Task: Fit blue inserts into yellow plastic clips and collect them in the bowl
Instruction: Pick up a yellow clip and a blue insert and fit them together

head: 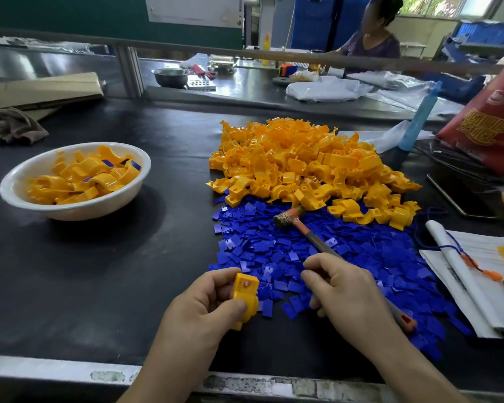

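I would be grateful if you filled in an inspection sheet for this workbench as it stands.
Surface: black table mat.
Job's things: white bowl holds finished clips, some showing blue; yellow clip pile behind blue insert pile.
Clutter: cardboard, cloth, papers, red bag, blue bottle.
Hands: left hand holds one yellow clip; right hand grips hammer.
Cables: thin dark cords beside the red bag.
Surroundings: person at far bench; steel bowl.

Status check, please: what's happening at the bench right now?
Left hand grips yellow clip. Right hand holds small hammer, head on blue inserts. Bowl part filled, nothing blocking it.
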A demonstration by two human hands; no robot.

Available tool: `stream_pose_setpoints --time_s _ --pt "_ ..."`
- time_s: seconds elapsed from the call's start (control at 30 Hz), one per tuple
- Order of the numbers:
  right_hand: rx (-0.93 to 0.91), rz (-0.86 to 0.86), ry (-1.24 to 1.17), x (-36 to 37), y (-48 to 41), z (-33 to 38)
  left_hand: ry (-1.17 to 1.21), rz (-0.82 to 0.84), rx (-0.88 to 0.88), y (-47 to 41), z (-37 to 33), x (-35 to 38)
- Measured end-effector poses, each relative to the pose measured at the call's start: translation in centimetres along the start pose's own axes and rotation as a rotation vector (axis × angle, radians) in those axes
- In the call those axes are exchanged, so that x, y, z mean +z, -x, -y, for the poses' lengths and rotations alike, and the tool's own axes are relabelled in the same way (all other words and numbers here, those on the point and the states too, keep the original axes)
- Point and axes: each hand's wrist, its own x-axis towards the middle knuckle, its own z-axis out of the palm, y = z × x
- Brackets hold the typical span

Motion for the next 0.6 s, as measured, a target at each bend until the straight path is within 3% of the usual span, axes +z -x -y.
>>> stream_pose_setpoints --time_s 0.23,0.6 --pt "-0.009 -0.050 0.018 0.0 0.1 0.1 0.091 -0.002 -0.007 0.2 -0.9 0.4" --pt "0.073 -0.078 -0.396 0.1 0.3 1.2 0.106 0.046 -0.046 0.5 -1.1 1.3"
